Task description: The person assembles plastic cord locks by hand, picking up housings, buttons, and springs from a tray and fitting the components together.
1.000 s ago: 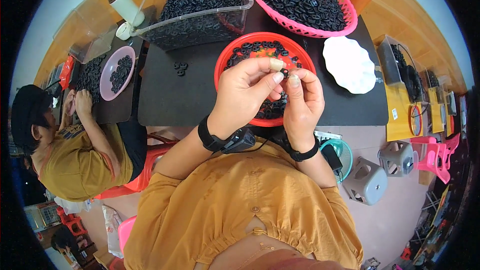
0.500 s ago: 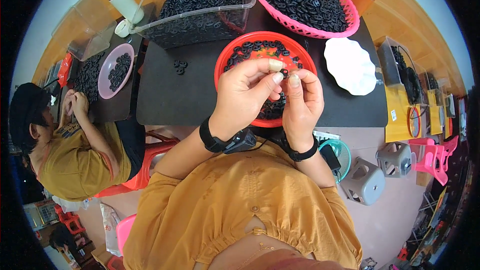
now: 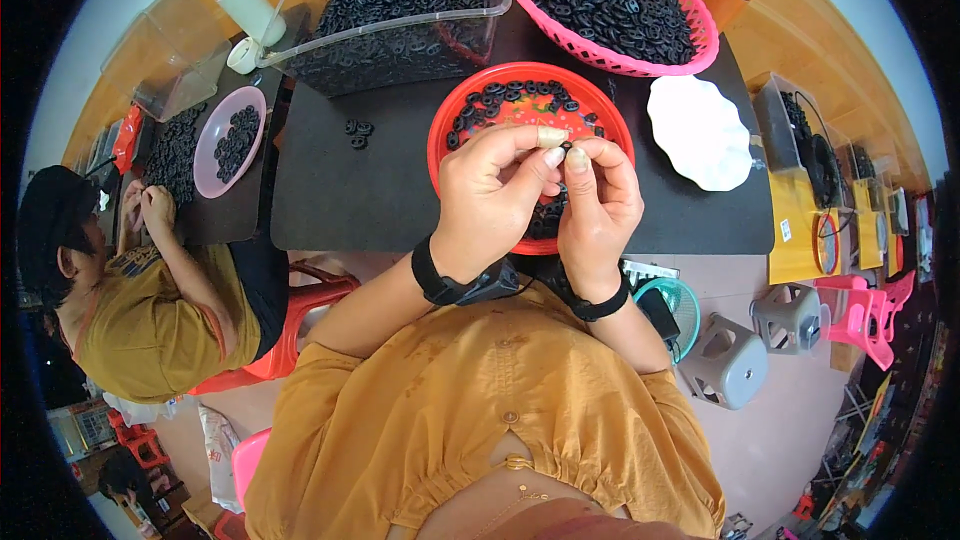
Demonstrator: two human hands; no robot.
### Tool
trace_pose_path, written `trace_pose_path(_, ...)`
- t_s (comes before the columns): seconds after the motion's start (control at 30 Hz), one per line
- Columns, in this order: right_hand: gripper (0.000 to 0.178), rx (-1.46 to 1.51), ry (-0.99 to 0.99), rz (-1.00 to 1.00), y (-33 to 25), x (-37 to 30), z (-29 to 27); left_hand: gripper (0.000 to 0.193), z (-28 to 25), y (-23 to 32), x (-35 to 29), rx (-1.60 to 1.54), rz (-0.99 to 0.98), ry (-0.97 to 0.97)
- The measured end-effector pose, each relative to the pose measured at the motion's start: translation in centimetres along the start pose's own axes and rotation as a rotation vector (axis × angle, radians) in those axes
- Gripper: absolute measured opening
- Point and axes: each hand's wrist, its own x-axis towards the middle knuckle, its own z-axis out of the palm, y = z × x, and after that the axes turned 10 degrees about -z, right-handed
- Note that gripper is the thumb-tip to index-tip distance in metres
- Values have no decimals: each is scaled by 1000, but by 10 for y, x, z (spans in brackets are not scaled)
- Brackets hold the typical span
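Note:
Over the red tray [image 3: 440, 155], my left hand [image 3: 495, 185] and my right hand [image 3: 600, 195] meet at their fingertips. Pinched between them is a small black piece [image 3: 567, 147], mostly covered by thumbs and forefingers. A tan wrap [image 3: 550, 136] circles my left forefinger. Inside the tray, many small black ring-like pieces [image 3: 490, 100] lie along its far side, and others show below my hands. Three or so loose black pieces [image 3: 358, 133] rest on the dark table to the left of the tray.
Behind the tray stand a clear bin [image 3: 400, 65] and a pink basket [image 3: 612, 62], both full of black pieces. A white scalloped plate [image 3: 700, 132] lies at right. At left, a co-worker [image 3: 160, 310] sits near a pale pink dish [image 3: 207, 160]. Grey stools [image 3: 725, 365] stand at right.
My right hand has shifted slightly left, closer to my left fingers. The small black piece between them is now more covered by the fingertips.

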Motion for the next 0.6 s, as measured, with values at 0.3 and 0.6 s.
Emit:
trace_pose_path(0.3, 16, 160, 0, 85, -5, -2, 0, 14, -2, 6, 3, -174, -99, -30)
trace_pose_path(0.6, 26, 293, -348, 273, -20, 21, -22, 13, -30, 26, 21, -534, -623, -509)
